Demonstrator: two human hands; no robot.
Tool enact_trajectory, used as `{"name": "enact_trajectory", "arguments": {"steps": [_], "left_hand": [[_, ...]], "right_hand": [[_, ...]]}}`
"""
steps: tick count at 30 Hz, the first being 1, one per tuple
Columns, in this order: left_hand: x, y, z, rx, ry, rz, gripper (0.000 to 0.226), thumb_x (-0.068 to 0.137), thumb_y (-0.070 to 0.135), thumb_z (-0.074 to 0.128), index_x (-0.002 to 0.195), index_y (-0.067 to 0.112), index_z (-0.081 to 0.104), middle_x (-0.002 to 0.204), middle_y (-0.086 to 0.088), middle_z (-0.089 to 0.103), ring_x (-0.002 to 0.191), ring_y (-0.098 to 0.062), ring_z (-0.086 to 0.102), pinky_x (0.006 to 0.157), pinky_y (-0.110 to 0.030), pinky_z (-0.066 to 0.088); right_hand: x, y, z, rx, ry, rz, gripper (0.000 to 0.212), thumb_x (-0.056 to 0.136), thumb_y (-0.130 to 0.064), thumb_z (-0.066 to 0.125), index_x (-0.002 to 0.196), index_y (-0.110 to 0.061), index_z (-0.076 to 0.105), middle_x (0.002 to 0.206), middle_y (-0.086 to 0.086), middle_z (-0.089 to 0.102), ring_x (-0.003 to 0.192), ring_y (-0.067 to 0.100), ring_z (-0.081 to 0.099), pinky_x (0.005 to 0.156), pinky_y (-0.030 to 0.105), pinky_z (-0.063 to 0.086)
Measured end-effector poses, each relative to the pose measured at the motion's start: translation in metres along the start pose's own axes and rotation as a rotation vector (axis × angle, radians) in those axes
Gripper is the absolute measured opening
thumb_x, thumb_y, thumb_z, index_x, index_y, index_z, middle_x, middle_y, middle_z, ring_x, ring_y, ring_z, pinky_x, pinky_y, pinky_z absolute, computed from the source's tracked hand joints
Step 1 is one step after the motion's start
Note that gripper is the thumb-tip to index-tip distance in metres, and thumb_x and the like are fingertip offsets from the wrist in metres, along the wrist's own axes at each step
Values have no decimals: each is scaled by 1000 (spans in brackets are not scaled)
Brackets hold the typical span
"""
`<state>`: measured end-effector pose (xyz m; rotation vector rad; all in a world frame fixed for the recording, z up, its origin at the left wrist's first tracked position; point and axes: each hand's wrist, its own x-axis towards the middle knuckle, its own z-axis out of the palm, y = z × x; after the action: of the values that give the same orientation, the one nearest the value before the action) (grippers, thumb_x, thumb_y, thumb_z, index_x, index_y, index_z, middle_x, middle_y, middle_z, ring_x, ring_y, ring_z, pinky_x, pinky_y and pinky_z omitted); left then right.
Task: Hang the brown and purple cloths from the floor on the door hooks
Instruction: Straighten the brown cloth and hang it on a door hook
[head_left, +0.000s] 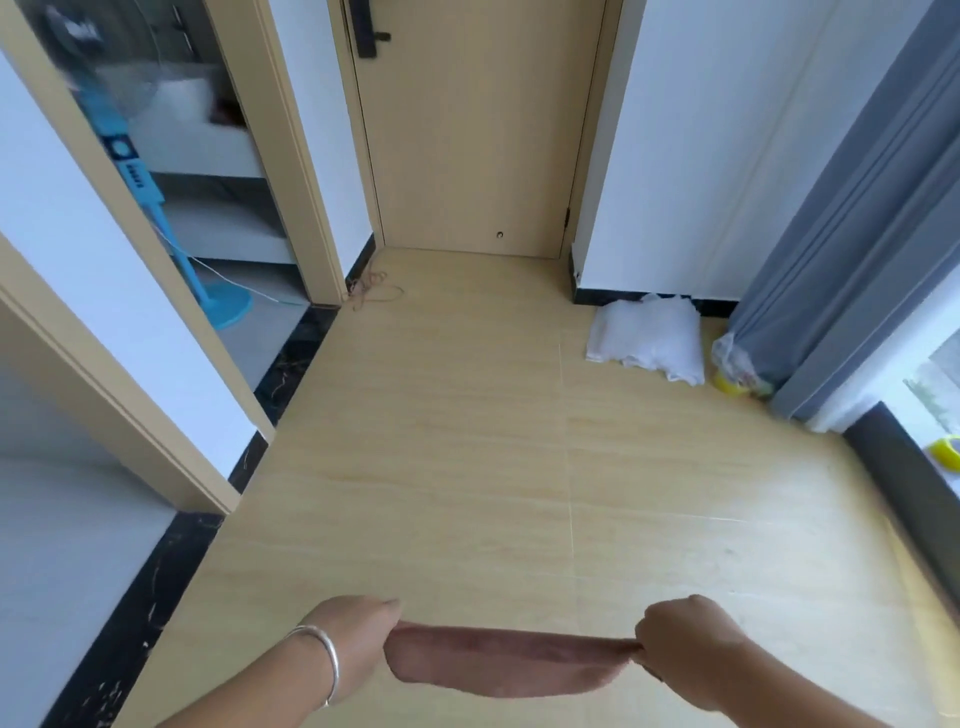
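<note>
The brown cloth (501, 665), a soft pinkish-brown piece, is stretched out flat between two hands low in the view, above the pale wood-look floor (467, 467), its middle sagging a little. The left hand (353, 642) pinches one end with curled fingers, a silver bangle (324, 660) on its wrist, and the right hand (685, 644) grips the other end in closed fingers. Ahead stands a closed door (478, 130); a white cloth (649, 338) lies by the wall.

No readable text, label, brand or number anywhere. Small markings on the blue fan's control panel (126, 161), perhaps buttons or print, too blurred to make out.
</note>
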<state>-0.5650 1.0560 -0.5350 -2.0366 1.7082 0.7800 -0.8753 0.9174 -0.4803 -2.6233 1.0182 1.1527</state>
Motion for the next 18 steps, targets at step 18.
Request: {"name": "enact_trajectory", "arguments": {"steps": [18], "left_hand": [[-236, 53, -368, -40, 967, 141, 6, 82, 20, 49, 80, 19, 43, 76, 5, 48, 66, -19, 47, 56, -32, 34]], "right_hand": [[-262, 109, -277, 71, 793, 164, 28, 85, -7, 41, 100, -25, 56, 94, -5, 65, 83, 21, 60, 62, 31, 39]]}}
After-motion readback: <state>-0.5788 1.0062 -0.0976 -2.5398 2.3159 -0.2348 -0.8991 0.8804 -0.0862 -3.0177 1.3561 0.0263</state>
